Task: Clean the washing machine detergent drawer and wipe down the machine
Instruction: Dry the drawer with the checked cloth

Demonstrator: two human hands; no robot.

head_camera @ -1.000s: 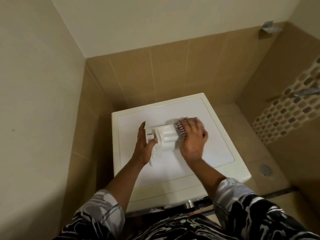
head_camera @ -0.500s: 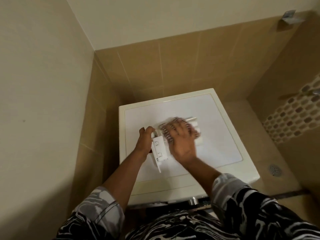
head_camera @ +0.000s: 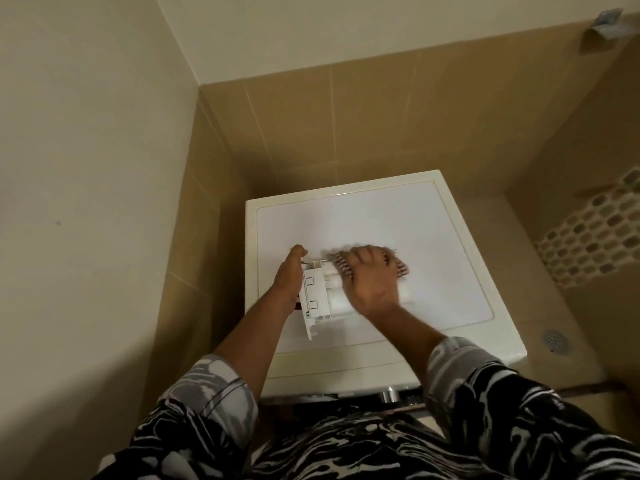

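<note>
Two hands are working at frame centre: our left hand (head_camera: 289, 284) is gripping the end of the detergent drawer (head_camera: 317, 299), which is lying on the washing machine (head_camera: 381, 216), while our right hand (head_camera: 372, 285) is clutching a patterned cloth (head_camera: 344, 266) and scrubbing inside. Next, we judge, the cloth needs working into every compartment.

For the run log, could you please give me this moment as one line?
step: drawer wipe | left hand: grips detergent drawer | right hand: holds patterned cloth against drawer | place: washing machine top

The right hand (head_camera: 372, 284) hides most of the blurry cloth (head_camera: 342, 265) and part of the drawer (head_camera: 316, 296). Fingertips of the left hand (head_camera: 289, 280) cannot be seen.
</note>
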